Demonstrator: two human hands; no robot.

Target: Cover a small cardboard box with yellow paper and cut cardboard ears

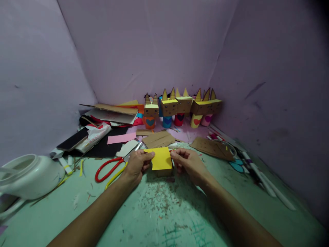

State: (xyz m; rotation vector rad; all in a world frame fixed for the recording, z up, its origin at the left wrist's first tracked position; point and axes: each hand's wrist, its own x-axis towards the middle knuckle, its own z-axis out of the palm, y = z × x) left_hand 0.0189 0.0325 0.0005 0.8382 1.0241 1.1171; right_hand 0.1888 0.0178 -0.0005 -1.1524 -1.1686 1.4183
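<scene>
A piece of yellow paper [161, 159] lies over the top of a small brown cardboard box [164, 173], most of which is hidden beneath it. My left hand [137, 164] pinches the paper's left edge between thumb and fingers. At the right edge, my right hand [186, 162] has its thumb and forefinger closed together, touching the paper's side and the box. Just left of my left hand rest scissors [109, 170] with one red and one yellow handle, their blades partly behind the hand.
Several cardboard figures with horned box heads [169, 108] stand along the back wall. Cardboard and paper sheets [110, 113] are piled at the left. A white teapot-like pot [38, 175] stands front left. White sticks [267, 185] lie at the right. Scraps [161, 197] litter the green table.
</scene>
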